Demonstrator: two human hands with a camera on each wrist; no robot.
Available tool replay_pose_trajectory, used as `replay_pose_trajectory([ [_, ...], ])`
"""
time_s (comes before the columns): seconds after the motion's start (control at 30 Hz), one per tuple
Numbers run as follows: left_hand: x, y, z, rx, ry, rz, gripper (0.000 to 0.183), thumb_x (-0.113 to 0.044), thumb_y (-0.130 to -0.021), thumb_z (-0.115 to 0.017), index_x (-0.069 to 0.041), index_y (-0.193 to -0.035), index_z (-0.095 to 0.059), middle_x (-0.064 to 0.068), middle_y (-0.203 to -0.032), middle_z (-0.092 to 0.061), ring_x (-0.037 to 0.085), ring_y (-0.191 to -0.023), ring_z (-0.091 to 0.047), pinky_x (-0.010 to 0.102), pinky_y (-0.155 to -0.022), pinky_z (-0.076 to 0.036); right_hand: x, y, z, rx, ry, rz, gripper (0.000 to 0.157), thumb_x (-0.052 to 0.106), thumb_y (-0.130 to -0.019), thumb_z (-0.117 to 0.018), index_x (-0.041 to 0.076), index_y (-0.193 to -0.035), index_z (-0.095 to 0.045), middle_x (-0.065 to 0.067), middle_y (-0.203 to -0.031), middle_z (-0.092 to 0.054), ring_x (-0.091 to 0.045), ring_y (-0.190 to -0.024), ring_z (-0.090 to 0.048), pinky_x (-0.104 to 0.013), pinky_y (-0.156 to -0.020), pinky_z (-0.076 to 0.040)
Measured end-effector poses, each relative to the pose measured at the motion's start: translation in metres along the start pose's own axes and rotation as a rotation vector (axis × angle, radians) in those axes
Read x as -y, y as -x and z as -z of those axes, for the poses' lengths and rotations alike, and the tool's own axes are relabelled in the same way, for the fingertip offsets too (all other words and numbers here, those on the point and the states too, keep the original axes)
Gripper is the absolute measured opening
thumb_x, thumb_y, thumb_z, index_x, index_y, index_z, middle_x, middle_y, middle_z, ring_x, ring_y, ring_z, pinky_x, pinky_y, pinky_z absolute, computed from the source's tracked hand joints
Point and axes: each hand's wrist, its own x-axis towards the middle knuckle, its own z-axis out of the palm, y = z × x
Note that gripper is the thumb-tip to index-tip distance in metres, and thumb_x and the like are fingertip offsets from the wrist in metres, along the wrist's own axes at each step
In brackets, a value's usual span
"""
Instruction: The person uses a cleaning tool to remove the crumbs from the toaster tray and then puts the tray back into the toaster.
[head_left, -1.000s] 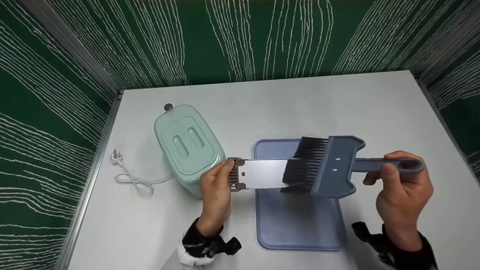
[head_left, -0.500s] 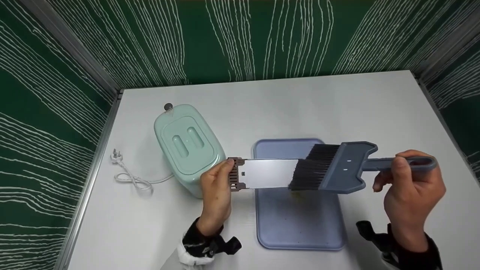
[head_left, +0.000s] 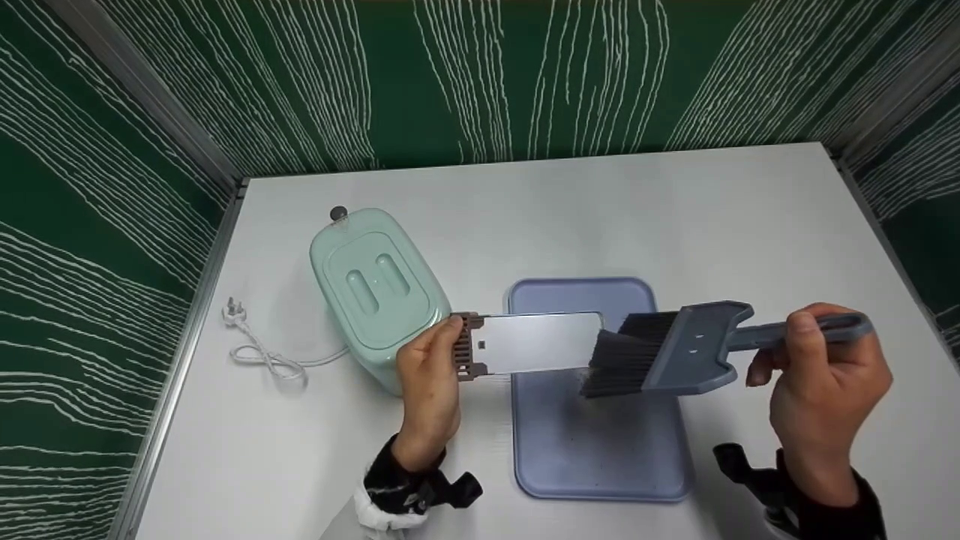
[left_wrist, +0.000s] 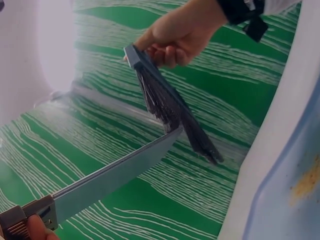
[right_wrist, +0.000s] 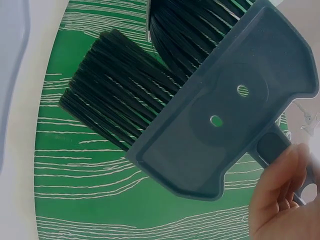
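My left hand (head_left: 429,382) pinches the brown slotted end of a flat metal crumb tray (head_left: 540,343), held level with its plate pointing right. In my right hand (head_left: 829,397) is the handle of a wide grey-blue brush (head_left: 694,351) with dark bristles. The bristles (right_wrist: 120,85) are split into two clumps around the tray's far end, as the left wrist view also shows. Below both lies a shallow blue-purple tray (head_left: 585,469) on the table; yellowish crumbs (left_wrist: 307,181) lie on it.
A mint-green toaster (head_left: 379,292) with a lid over its top stands left of the blue-purple tray. Its white cord and plug (head_left: 262,356) lie on the table (head_left: 735,210) further left. Green walls (head_left: 397,82) with white lines rise behind and at the sides.
The brush has moved right along the crumb tray and then slightly down, baring more of the metal plate up to its end. The left hand has stayed nearly in place.
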Motion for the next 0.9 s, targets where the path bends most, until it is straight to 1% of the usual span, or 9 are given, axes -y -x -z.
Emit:
replay_pose_trajectory([
  [0.27,-0.002,-0.002,0.000,-0.035,-0.012,-0.030,0.027,-0.008,-0.102,-0.058,0.012,-0.099,-0.077,0.013,-0.084,-0.074,0.018,-0.074,-0.068,0.029,-0.061,-0.057,-0.001,0.001,0.002,0.013,-0.089,-0.031,0.008,-0.014,-0.097,-0.057,-0.021,-0.093,-0.055,-0.017,-0.068,-0.061,-0.014,-0.038,-0.052,-0.019,-0.040,-0.044],
  [0.5,-0.002,-0.003,0.000,-0.056,0.006,-0.025,0.027,-0.009,-0.102,-0.059,0.010,-0.098,-0.077,0.014,-0.082,-0.073,0.020,-0.070,-0.068,0.030,-0.058,-0.059,0.000,0.003,0.002,0.025,-0.163,-0.038,0.007,-0.017,-0.096,-0.053,-0.023,-0.093,-0.052,-0.018,-0.070,-0.057,-0.017,-0.039,-0.055,-0.021,-0.041,-0.046],
  [0.67,-0.001,-0.003,0.001,-0.058,-0.004,-0.028,0.027,-0.009,-0.102,-0.059,0.010,-0.100,-0.077,0.014,-0.082,-0.073,0.020,-0.070,-0.069,0.030,-0.058,-0.059,0.005,0.004,-0.002,-0.010,-0.206,-0.013,0.008,-0.018,-0.096,-0.053,-0.024,-0.091,-0.050,-0.018,-0.071,-0.055,-0.019,-0.042,-0.059,-0.021,-0.041,-0.048],
  [0.83,-0.001,-0.002,0.001,-0.059,-0.002,-0.023,0.026,-0.008,-0.102,-0.058,0.010,-0.101,-0.077,0.015,-0.084,-0.073,0.019,-0.072,-0.068,0.029,-0.059,-0.058,0.011,0.004,-0.009,-0.112,-0.277,0.035,0.016,-0.017,-0.093,-0.060,-0.024,-0.088,-0.047,-0.019,-0.065,-0.052,-0.021,-0.040,-0.058,-0.021,-0.039,-0.046],
  [0.9,0.000,-0.002,0.000,-0.059,-0.006,-0.019,0.026,-0.008,-0.102,-0.058,0.011,-0.100,-0.077,0.015,-0.085,-0.074,0.018,-0.073,-0.068,0.028,-0.059,-0.058,0.012,0.004,-0.011,-0.139,-0.310,0.046,0.018,-0.016,-0.091,-0.062,-0.024,-0.089,-0.046,-0.020,-0.065,-0.052,-0.022,-0.039,-0.059,-0.022,-0.038,-0.045],
])
